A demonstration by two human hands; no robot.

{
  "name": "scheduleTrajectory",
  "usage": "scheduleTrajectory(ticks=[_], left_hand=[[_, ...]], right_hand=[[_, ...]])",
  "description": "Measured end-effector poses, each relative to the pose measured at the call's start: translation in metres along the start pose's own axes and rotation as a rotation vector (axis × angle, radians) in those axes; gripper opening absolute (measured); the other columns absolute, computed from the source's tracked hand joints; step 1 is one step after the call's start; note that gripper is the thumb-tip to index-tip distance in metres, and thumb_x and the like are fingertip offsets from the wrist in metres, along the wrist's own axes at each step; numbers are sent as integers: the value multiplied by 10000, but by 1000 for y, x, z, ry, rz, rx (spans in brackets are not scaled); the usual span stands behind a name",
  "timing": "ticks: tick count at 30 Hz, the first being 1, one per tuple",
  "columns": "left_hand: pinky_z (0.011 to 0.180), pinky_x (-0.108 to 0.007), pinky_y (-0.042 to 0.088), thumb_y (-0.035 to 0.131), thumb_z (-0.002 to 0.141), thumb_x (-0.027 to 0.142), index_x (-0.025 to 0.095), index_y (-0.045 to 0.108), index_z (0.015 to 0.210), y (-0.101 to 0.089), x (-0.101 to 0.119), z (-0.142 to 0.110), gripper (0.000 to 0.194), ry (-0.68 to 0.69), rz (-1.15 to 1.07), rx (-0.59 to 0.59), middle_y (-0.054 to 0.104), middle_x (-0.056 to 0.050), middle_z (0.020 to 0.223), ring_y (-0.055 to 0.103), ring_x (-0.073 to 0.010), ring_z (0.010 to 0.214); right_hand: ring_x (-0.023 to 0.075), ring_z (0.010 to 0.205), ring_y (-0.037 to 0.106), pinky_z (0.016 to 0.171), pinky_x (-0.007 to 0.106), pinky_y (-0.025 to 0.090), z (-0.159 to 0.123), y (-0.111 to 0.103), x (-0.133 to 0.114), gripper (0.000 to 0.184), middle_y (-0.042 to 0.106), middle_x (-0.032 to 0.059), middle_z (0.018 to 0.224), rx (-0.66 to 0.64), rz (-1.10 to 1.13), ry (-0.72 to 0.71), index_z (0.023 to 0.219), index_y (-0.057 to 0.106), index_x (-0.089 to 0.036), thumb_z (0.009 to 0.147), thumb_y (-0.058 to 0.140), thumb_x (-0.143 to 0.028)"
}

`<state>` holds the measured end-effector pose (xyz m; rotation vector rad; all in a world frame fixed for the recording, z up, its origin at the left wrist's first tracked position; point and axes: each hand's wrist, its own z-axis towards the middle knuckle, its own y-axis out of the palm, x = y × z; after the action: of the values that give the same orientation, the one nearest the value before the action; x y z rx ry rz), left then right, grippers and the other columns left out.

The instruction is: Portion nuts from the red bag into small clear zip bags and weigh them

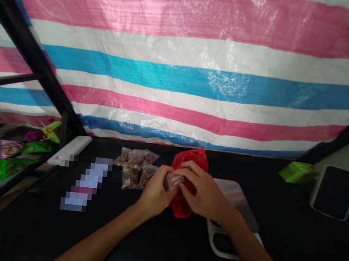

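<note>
Both hands meet in front of a red plastic bag (185, 210) that stands on the black table. Between them is a small clear zip bag (173, 182); its contents are mostly hidden by fingers. My left hand (158, 191) grips its left side, the fingers wrapped round it. My right hand (201, 187) pinches its upper right edge with bent fingers. Left of my left hand lie several filled zip bags (131, 175) of brown dried bits. Under my right forearm sits a kitchen scale (233, 195) with a shiny metal plate and white body.
A white power strip (71, 150) and a blurred-out flat item (87, 185) lie to the left. Bright snack packets (19, 155) sit beyond the black frame post. At the right are a green box (297, 172) and a phone (336, 192). Striped plastic sheeting (198, 79) closes off the back.
</note>
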<state>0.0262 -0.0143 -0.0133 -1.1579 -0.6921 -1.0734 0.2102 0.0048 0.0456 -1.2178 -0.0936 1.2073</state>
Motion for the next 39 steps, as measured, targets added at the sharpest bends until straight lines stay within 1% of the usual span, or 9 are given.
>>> scheduleTrajectory(ticks=[5,8,11,14,19,22,26,34,39], left_hand=[[794,-305,459,637,790,76,210,588,1001,-1,1,-2,255,24,-18,-12,645,-20,981,613,-189,889],[778,-297,449,635,790,83,208,581,1004,-2,3,-3,254,8,0,-20,641,-13,957,604,-181,859],[745,-281,440,649,825,147,208,569,997,0,3,-3,199,-40,-35,-18,630,-2,917,586,-168,818],[688,-255,426,651,833,174,211,549,962,2,1,-1,169,-97,-141,13,598,20,846,555,-146,751],[617,-230,406,626,764,123,210,526,867,2,0,7,168,-212,-311,80,555,40,756,516,-129,673],[634,-230,415,608,697,88,199,536,816,-1,1,10,178,-290,-344,118,565,34,744,525,-131,687],[623,-226,405,613,695,118,190,560,802,-5,5,11,140,-379,-389,73,566,27,737,525,-131,695],[656,-248,435,622,696,133,209,513,850,-1,-1,7,204,-291,-401,56,574,24,804,565,-143,729],[666,-254,437,590,696,119,204,524,834,1,0,5,175,-295,-387,39,576,17,800,561,-146,737]], right_hand=[[227,1083,620,950,368,510,-1,3,-5,446,633,58,1219,-47,59,31,1332,573,-289,913,656,-162],[231,1021,633,918,373,513,0,4,-5,295,669,49,1113,-47,42,55,1219,607,-255,933,683,-256],[230,1084,624,962,372,493,1,3,-4,228,668,53,1159,-28,35,11,1171,619,-255,954,624,-187],[220,1158,610,1016,362,468,1,-1,1,312,653,53,1243,79,27,-8,1202,598,-267,940,565,-102],[244,1092,633,952,371,464,0,-13,20,266,675,63,1176,269,-143,143,1171,577,-251,925,602,-154],[247,1060,634,924,372,439,-1,-17,32,277,695,56,1154,206,-261,196,1164,598,-245,907,611,-142],[230,1035,615,906,353,402,-3,-17,37,333,712,37,1127,41,-342,218,1115,635,-245,847,578,-54],[218,944,575,848,331,345,-9,-25,33,288,691,29,970,-122,-443,295,970,638,-231,762,557,-49],[225,935,571,835,338,333,-10,-24,34,251,685,48,980,-135,-510,319,959,611,-214,758,554,-75]])
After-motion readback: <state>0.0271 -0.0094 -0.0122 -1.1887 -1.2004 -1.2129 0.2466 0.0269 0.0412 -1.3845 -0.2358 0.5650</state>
